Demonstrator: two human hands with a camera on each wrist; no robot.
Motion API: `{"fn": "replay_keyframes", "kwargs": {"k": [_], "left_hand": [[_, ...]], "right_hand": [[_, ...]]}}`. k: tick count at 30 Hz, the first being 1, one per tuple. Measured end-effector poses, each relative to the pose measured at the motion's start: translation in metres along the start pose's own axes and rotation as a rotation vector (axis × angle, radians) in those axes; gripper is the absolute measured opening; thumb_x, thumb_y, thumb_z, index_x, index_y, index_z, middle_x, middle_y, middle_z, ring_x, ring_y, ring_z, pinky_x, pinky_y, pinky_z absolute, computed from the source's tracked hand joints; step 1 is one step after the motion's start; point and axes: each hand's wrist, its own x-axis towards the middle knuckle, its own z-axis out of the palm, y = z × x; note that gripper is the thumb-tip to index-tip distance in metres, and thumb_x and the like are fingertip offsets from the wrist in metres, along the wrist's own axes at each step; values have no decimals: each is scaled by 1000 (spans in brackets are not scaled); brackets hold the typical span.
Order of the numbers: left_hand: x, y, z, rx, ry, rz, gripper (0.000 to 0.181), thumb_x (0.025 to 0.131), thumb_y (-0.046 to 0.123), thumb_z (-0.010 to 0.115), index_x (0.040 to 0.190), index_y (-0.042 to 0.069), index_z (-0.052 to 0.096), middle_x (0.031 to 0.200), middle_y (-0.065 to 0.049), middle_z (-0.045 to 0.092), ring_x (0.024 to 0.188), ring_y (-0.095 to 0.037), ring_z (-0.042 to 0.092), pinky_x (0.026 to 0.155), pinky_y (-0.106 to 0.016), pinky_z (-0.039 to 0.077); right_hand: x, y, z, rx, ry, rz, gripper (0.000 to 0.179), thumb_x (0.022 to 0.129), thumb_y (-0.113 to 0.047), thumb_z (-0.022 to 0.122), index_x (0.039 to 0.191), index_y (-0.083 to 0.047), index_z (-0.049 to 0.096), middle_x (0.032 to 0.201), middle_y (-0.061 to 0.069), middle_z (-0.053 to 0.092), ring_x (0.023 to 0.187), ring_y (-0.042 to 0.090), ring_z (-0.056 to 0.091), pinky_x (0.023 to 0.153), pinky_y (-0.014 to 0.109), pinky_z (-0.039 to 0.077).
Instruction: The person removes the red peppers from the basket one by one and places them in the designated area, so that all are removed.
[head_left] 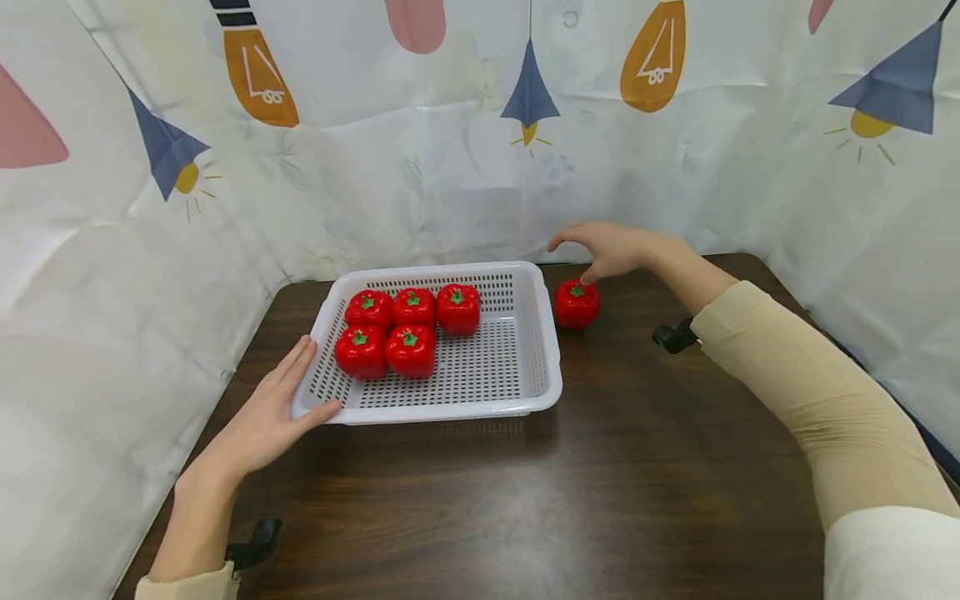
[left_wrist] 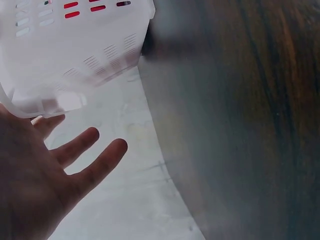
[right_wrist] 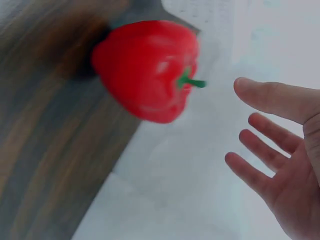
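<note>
A white plastic basket (head_left: 457,408) with slotted walls holds several red bell peppers (head_left: 411,351) with green stems, grouped toward its left side. My left hand (head_left: 262,421) rests at the basket's left end, fingers straight along the rim and thumb at the front corner. In the left wrist view the spread fingers (left_wrist: 95,162) show beside the basket's wall (left_wrist: 75,45). To the right of the basket a single red bell pepper (head_left: 577,304) stands on the table. Over it hovers my right hand (head_left: 611,248), thumb and fingers apart, the right wrist view showing a gap to the stem.
The dark wooden table (head_left: 480,500) spreads out in front of the basket and to its right. A white curtain (head_left: 427,183) printed with lamps and bulbs hangs behind the table's back edge and along both sides.
</note>
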Motion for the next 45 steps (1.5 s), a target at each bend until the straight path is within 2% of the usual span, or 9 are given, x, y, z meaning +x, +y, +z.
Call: {"fn": "replay_keyframes", "kwargs": {"k": [12, 19, 24, 30, 39, 45], "left_hand": [[2, -1, 3, 1, 37, 62, 98, 92, 48, 70, 164, 7, 18, 170, -16, 11, 147, -48, 19, 104, -77, 29], [2, -1, 5, -24, 58, 86, 97, 91, 45, 72, 163, 4, 20, 170, -17, 13, 147, -47, 19, 108, -75, 25], [3, -1, 4, -46, 72, 100, 96, 91, 42, 72, 163, 2, 22, 170, -17, 13, 147, -48, 19, 110, -74, 24], [2, -4, 6, -75, 94, 127, 93, 91, 37, 73, 161, -1, 24, 169, -18, 13, 146, -50, 20, 113, -72, 21], [4, -3, 4, -74, 82, 108, 93, 92, 38, 72, 162, 2, 22, 169, -16, 15, 143, -49, 26, 107, -74, 28], [4, -2, 4, -83, 76, 92, 93, 92, 38, 72, 162, 4, 21, 169, -16, 15, 137, -48, 33, 101, -74, 36]], "right_hand": [[28, -37, -13, -83, -6, -62, 52, 91, -11, 74, 141, -8, 56, 143, 15, 54, 133, 35, 47, 112, 54, 38], [37, -57, -13, -114, -28, -91, 51, 94, -13, 72, 142, -9, 56, 146, 12, 53, 135, 32, 47, 115, 50, 36], [42, -68, -10, -118, -34, -86, 49, 94, -14, 73, 141, -11, 58, 145, 10, 54, 134, 30, 47, 113, 49, 38], [53, -81, -5, -105, -37, -123, 48, 94, -15, 73, 139, -13, 59, 140, 9, 57, 130, 28, 49, 110, 46, 42], [70, -96, 3, -30, -29, -176, 50, 92, -18, 76, 138, -12, 60, 140, 9, 59, 126, 30, 53, 104, 45, 46], [87, -102, 15, -9, -57, -160, 54, 91, -18, 77, 141, -8, 58, 141, 8, 57, 127, 28, 51, 103, 42, 47]]}}
